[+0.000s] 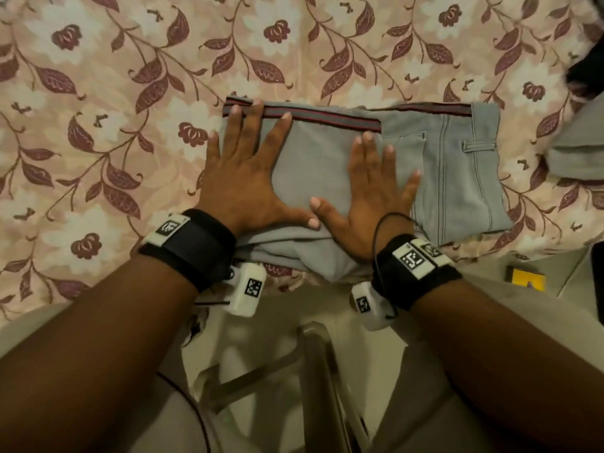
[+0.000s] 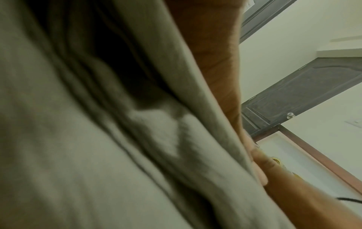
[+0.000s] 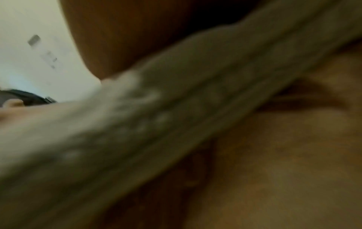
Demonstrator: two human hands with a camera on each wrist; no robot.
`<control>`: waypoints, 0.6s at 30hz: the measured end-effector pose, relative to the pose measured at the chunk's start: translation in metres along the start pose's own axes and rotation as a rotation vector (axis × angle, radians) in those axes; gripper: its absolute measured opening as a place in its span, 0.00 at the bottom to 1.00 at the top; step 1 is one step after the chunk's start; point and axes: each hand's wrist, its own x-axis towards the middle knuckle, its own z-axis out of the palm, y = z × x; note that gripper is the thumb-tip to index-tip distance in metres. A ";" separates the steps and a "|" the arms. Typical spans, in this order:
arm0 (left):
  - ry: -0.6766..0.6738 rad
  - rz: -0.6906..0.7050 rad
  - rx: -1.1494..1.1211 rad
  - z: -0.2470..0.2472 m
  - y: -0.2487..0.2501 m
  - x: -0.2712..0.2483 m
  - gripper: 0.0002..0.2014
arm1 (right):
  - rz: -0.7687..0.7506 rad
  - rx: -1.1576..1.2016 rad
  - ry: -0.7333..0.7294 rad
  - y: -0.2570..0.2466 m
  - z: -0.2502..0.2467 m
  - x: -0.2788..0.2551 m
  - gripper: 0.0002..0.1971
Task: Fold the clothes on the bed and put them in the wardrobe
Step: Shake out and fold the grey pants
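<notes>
Folded grey trousers [image 1: 313, 165] with a red-striped inner waistband lie on the floral bedsheet [image 1: 98, 93] near the bed's front edge. My left hand [image 1: 242, 171] lies flat on their left part, fingers spread, fingertips reaching the waistband. Beside it my right hand [image 1: 376, 188] presses flat on the middle, its thumb meeting the left thumb. The outer side with a belt loop [image 1: 478, 147] shows at the right. In the left wrist view grey cloth [image 2: 98, 139] fills the frame beside my palm. The right wrist view is blurred, showing a grey fabric edge [image 3: 176, 108].
Another grey garment [image 1: 578, 152] lies at the bed's right edge, with something dark [image 1: 588, 60] above it. A yellow object [image 1: 528, 279] sits on the floor at the right. A plastic chair [image 1: 310, 371] stands below my arms. A dark door [image 2: 303, 93] shows in the left wrist view.
</notes>
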 end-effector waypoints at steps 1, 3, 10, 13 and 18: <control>-0.008 -0.001 0.001 -0.001 0.002 0.000 0.74 | 0.007 0.009 -0.003 0.007 0.001 0.000 0.54; -0.020 -0.004 0.010 -0.002 0.003 0.001 0.75 | -0.012 0.020 0.003 0.013 0.002 0.001 0.54; 0.109 -0.067 0.052 -0.008 0.014 -0.028 0.69 | -0.034 0.051 -0.025 0.017 0.002 0.004 0.55; 0.242 -0.249 -0.138 -0.008 0.011 -0.054 0.60 | -0.033 0.087 -0.020 0.016 -0.008 0.000 0.56; 0.117 -0.580 -0.644 -0.025 0.009 -0.067 0.41 | 0.013 0.219 0.008 0.016 -0.021 -0.033 0.48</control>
